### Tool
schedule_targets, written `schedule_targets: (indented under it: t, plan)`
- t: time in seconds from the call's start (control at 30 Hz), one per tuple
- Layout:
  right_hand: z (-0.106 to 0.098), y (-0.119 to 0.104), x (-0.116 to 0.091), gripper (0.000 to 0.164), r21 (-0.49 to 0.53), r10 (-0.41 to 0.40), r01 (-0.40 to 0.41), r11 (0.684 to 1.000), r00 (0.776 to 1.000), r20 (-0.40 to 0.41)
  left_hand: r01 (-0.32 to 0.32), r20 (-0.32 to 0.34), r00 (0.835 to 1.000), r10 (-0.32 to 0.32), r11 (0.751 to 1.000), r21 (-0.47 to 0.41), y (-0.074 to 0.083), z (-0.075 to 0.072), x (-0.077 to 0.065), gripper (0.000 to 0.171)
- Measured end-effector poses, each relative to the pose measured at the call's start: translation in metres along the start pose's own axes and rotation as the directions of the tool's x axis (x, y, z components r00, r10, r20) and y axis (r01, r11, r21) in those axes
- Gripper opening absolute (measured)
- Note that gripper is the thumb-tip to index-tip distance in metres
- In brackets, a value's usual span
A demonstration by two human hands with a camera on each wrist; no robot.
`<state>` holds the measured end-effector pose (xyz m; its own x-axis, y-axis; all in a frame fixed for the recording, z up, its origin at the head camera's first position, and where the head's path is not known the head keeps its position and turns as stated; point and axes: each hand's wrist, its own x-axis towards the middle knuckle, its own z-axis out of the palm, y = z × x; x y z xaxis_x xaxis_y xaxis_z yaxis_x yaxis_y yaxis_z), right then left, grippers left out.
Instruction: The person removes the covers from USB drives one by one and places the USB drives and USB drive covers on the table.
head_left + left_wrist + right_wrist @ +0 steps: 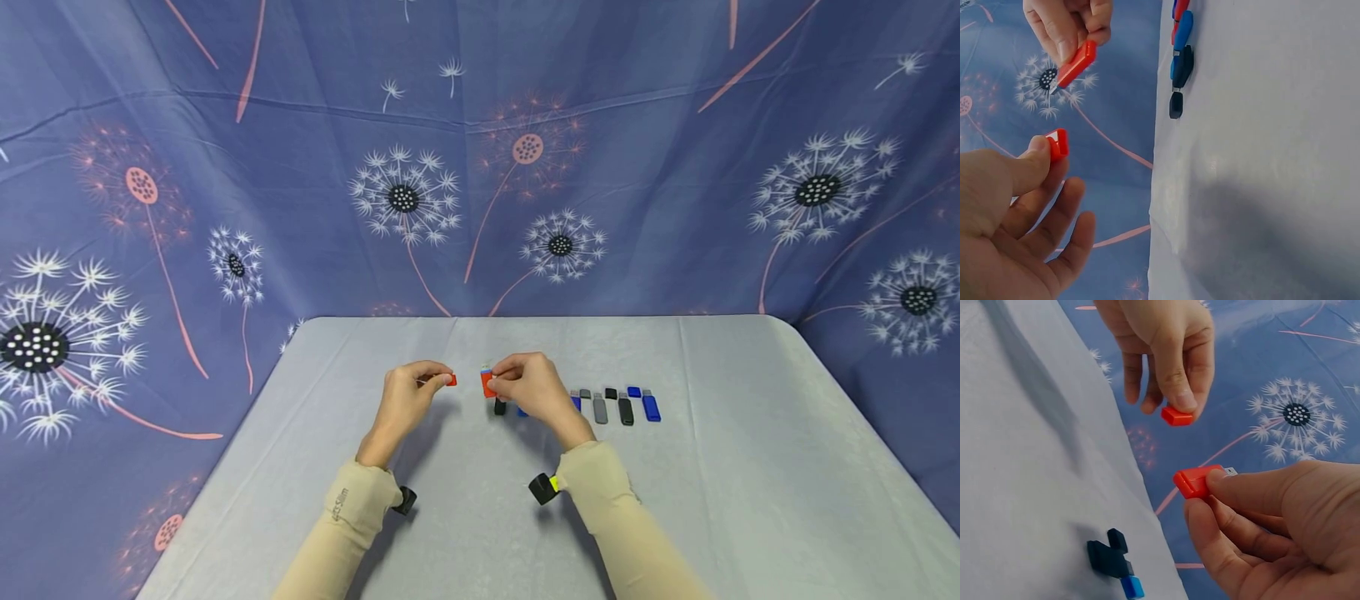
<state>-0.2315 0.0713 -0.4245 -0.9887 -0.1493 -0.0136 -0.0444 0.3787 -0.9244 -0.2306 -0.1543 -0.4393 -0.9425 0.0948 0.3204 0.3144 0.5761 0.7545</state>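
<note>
Between thumb and fingertips my left hand (406, 402) pinches a small red USB stick cap (1058, 144), held above the table. A short gap to its right, my right hand (537, 388) pinches the red USB flash drive (1197, 480) by its body. The drive's bare metal plug (1230, 470) shows, pointing away from me. Cap and drive are apart in all views. Under and beside my right hand, a black USB stick (499, 407) lies on the table, with a blue one (522, 412) partly hidden by the hand.
To the right, a row of uncapped USB sticks lies on the white-covered table (750, 467): a grey one (600, 409), a black one (626, 410) and a blue one (652, 407). Their loose caps lie beside them, among them a blue cap (634, 391). A patterned blue cloth (480, 208) hangs behind.
</note>
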Motion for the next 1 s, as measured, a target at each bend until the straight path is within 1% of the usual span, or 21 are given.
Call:
schedule_targets:
  t: [0.2,0.43,0.53,0.7,0.87,1.0]
  plan:
    - [0.007,0.004,0.001,0.013,-0.030,0.021,-0.022,0.999,1.000,-0.017,-0.008,0.033,0.999,0.007,1.000,0.013,-0.001,0.001,0.002,0.008]
    - [0.017,0.006,0.007,0.014,-0.034,0.020,-0.020,0.999,1.000,0.006,-0.016,0.067,0.998,0.014,0.999,0.038,-0.004,0.003,0.008,0.006]
    - [0.021,0.006,0.009,0.014,-0.047,0.020,-0.020,0.999,1.000,0.005,-0.022,0.079,0.997,0.018,0.998,0.052,-0.004,0.003,0.011,0.010]
    - [0.026,0.008,0.013,0.012,-0.060,0.044,-0.045,0.997,0.999,-0.013,-0.027,0.103,0.994,0.018,0.996,0.086,-0.005,0.003,0.017,0.016]
    - [0.030,0.011,0.016,0.009,-0.075,0.068,-0.070,0.995,0.997,-0.021,-0.032,0.139,0.990,0.016,0.993,0.117,-0.006,0.006,0.023,0.013]
    - [0.033,0.013,0.016,0.009,-0.094,0.088,-0.090,0.991,0.996,-0.023,-0.049,0.163,0.986,0.030,0.992,0.115,-0.008,0.009,0.027,0.013]
